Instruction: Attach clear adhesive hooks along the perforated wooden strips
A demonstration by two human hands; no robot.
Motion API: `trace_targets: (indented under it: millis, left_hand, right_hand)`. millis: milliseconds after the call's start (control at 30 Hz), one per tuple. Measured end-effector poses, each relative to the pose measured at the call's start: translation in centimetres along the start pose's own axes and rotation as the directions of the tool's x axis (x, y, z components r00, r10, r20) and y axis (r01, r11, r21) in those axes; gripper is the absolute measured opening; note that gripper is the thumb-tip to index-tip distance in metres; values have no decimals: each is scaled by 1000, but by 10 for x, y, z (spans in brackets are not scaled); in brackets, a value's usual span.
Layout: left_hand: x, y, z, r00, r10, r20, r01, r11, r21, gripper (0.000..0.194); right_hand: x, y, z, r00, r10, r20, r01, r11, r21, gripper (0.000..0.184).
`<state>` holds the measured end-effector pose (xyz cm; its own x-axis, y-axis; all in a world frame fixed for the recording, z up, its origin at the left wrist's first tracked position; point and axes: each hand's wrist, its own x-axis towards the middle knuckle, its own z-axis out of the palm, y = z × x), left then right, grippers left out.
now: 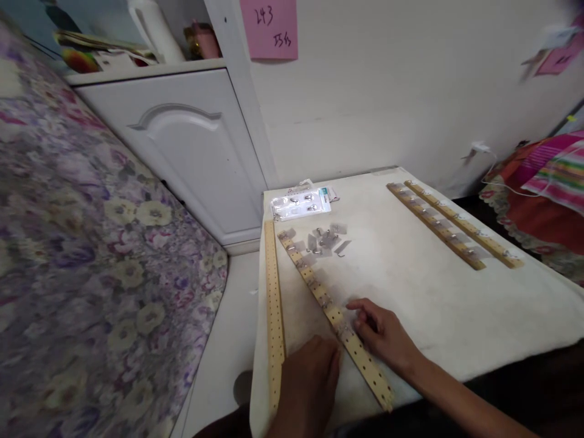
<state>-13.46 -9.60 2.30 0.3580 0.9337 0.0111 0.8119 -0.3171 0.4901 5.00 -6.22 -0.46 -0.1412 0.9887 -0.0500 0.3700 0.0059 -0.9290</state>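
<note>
A yellow perforated strip [365, 364] lies slantwise on the table before me. Several small metal hooks on clear backing pieces [312, 281] sit along its upper part. My left hand [312, 374] is closed beside the strip's left edge, fingers curled; whatever they may hold is hidden. On the other side, my right hand [381, 331] has its index finger stretched out and the others bent, with the fingertips close to a clear piece [345, 331] on the strip. A small pile of loose hooks with clear backings [325, 240] lies beyond the hands.
Another perforated strip [274, 304] runs along the table's left edge. Two strips with hooks, one [433, 225] beside the other [465, 225], lie at the right. A clear blister pack [301, 204] rests at the back near the wall. A floral curtain [123, 274] hangs left.
</note>
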Motion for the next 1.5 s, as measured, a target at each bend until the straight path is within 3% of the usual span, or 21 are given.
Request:
trace_targets:
  millis: [133, 333, 500, 800, 1033, 1500]
  left_hand:
    - [-8, 0, 17, 994, 110, 1, -110, 990, 88, 28]
    - [-15, -5, 38, 989, 115, -89, -91, 968, 234, 31]
    - [-16, -3, 36, 989, 150, -15, -140, 952, 273, 45]
    - [-13, 3, 29, 993, 111, 28, -114, 979, 167, 53]
    - [-12, 3, 32, 993, 93, 68, -108, 963, 248, 56]
    - [-14, -3, 38, 988, 154, 15, -152, 948, 279, 57]
  right_hand:
    - [-1, 5, -1, 1000, 21, 10, -22, 999, 41, 24]
    - [-2, 8, -1, 1000, 27, 6, -27, 995, 94, 23]
    - [-1, 9, -1, 1000, 19, -8, -18, 996, 83, 24]
    - [-1, 7, 0, 1000, 30, 4, -30, 994, 101, 23]
    - [-1, 9, 1, 999, 30, -19, -28, 996, 88, 26]
    - [0, 10, 1, 999, 39, 2, -39, 996, 84, 26]
